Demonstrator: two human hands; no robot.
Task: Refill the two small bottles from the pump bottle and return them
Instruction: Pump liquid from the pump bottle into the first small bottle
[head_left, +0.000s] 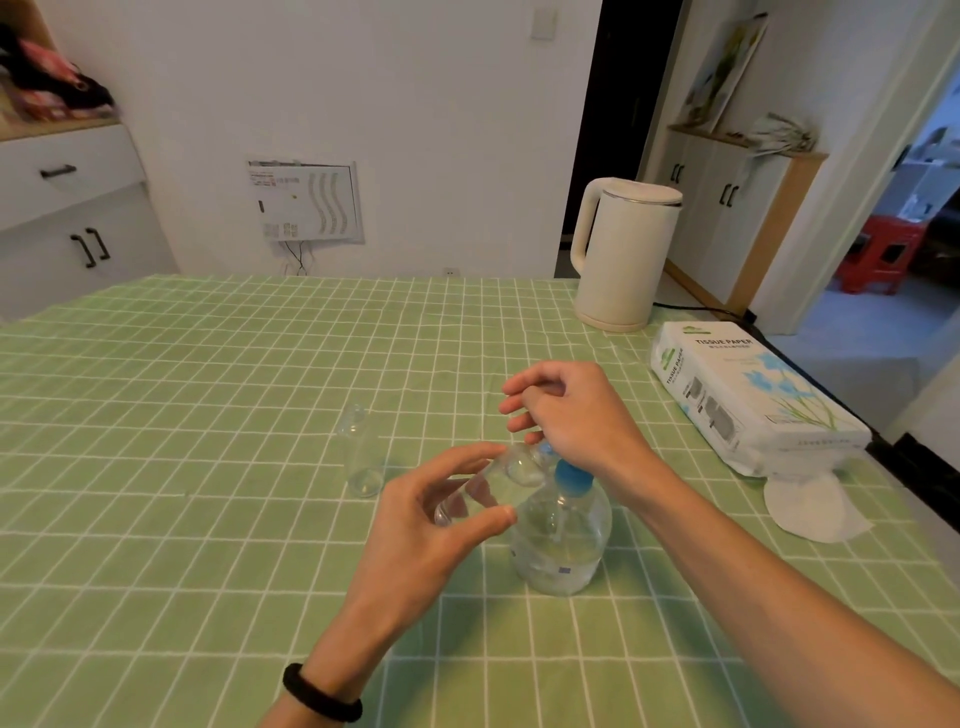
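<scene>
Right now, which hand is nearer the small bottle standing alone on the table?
Left. The left hand is just right of that bottle; the right hand is farther right, over the pump.

I see white wall (415, 104) ahead, dark doorway (618, 104) beside it. Drawer cabinet (67, 218) left, cupboard (727, 223) right, both black-handled. Red stool (878, 254) in far room.

Table (208, 364) holds kettle (621, 254), tissues (748, 400), pump bottle (563, 540), small bottle (361, 457).

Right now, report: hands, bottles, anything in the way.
Left hand holds small bottle tilted at spout. Right hand on pump bottle head. Second small bottle upright, apart. Kettle, tissue pack well aside.
</scene>
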